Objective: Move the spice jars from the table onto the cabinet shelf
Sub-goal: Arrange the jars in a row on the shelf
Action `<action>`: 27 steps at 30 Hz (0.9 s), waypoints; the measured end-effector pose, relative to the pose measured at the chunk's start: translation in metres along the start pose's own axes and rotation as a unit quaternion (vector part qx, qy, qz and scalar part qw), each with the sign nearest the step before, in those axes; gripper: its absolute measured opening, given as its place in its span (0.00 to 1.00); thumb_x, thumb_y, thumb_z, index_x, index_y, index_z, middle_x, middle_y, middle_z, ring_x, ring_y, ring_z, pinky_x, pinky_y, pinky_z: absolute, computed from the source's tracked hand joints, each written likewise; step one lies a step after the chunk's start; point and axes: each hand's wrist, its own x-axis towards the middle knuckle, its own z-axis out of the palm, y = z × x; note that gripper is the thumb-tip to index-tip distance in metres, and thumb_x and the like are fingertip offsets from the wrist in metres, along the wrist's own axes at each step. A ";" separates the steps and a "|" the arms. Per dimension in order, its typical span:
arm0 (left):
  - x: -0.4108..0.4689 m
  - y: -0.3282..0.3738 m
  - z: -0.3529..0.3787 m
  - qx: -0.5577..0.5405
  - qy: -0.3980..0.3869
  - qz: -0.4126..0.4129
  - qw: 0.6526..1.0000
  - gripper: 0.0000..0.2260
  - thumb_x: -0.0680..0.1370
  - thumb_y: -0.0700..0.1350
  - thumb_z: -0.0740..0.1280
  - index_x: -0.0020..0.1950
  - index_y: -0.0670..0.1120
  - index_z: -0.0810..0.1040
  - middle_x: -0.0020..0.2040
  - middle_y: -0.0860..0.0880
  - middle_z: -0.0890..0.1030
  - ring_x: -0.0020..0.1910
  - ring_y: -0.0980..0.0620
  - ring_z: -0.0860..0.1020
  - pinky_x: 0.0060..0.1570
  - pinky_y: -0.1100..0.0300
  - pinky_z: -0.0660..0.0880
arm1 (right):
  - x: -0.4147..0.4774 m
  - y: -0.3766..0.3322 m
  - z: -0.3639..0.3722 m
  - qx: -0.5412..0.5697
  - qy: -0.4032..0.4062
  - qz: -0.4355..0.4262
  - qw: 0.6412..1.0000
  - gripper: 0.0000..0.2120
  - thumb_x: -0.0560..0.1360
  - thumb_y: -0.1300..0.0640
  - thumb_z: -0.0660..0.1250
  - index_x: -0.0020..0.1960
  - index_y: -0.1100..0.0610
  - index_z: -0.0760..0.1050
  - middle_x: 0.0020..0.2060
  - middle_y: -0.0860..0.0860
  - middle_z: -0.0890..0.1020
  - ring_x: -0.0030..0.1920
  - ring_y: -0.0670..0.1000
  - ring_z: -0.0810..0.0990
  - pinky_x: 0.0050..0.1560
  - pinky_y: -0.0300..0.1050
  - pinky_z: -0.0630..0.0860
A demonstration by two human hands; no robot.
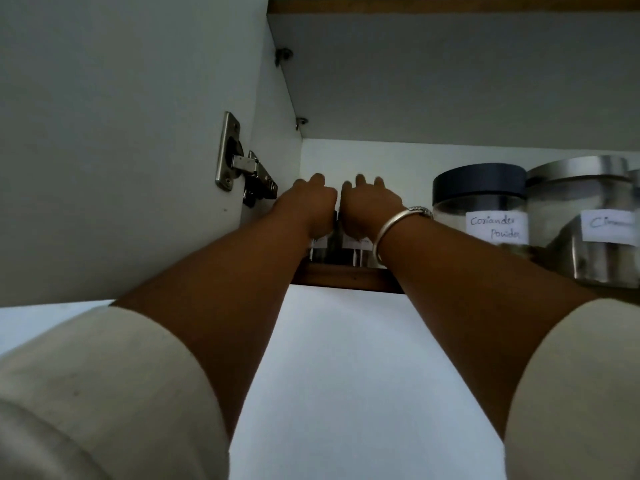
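Left hand (306,207) and right hand (367,209) are both raised to the cabinet shelf (346,278), side by side and nearly touching, each with its back to the camera. The left hand's fingers curl forward and down over the top of a spice jar (319,250). Only the jar's clear lower part and a strip of white label show below the heel of the hand. The right hand closes in the same way over a second spice jar (357,250), which sits directly beneath its palm and also carries a white label. Both jars have their bases down at the shelf's front wooden edge, below the wrists. Whether they already rest on the board I cannot tell, because the hands hide their tops.

A silver bangle (398,221) circles the right wrist. Just past that wrist, on the right hand's outer side, a clear jar with a black lid (481,202) stands on the same shelf, its handwritten label reading "Coriander powder". Farther out from the right hand, touching or nearly touching the black-lidded jar, is a jar with a steel lid (581,216); its label begins with "C" and is cut off at the frame edge.

On the left hand's outer side, close to its knuckles, a metal hinge (242,171) joins the open cabinet door (104,133) to the cabinet wall. Above both hands runs the grey underside of the next shelf (450,74). Cream sleeves (104,393) cover the upper arms nearest the camera.
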 end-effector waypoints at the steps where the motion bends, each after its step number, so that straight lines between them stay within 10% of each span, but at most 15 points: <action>1: -0.008 0.003 -0.004 -0.012 0.010 0.007 1.000 0.20 0.76 0.44 0.66 0.67 0.41 0.70 0.67 0.39 0.65 0.62 0.38 0.69 0.59 0.48 0.70 | -0.005 0.000 -0.003 0.010 0.007 0.004 1.000 0.33 0.76 0.54 0.62 0.76 0.59 0.51 0.75 0.58 0.55 0.76 0.61 0.47 0.73 0.60 0.56; 12: -0.060 0.039 -0.068 -0.113 -0.041 0.011 0.993 0.21 0.76 0.45 0.67 0.67 0.43 0.68 0.62 0.42 0.71 0.62 0.44 0.71 0.55 0.58 0.68 | -0.072 0.029 -0.066 -0.156 0.080 -0.130 0.976 0.25 0.77 0.42 0.57 0.70 0.53 0.67 0.73 0.56 0.65 0.77 0.58 0.48 0.74 0.61 0.40; 22: -0.061 0.145 -0.133 -0.156 -0.050 0.058 0.985 0.30 0.79 0.45 0.63 0.77 0.43 0.53 0.74 0.41 0.64 0.71 0.43 0.65 0.66 0.54 0.65 | -0.132 0.157 -0.114 -0.059 0.099 -0.066 0.991 0.21 0.75 0.51 0.64 0.65 0.59 0.70 0.58 0.61 0.72 0.56 0.61 0.75 0.56 0.53 0.72; 27: -0.054 0.180 -0.141 -0.086 -0.068 0.066 0.992 0.18 0.80 0.46 0.60 0.69 0.42 0.68 0.65 0.41 0.74 0.63 0.44 0.72 0.60 0.54 0.69 | -0.147 0.198 -0.114 -0.008 0.038 -0.043 0.998 0.20 0.77 0.58 0.63 0.68 0.60 0.67 0.62 0.61 0.73 0.59 0.60 0.75 0.56 0.48 0.72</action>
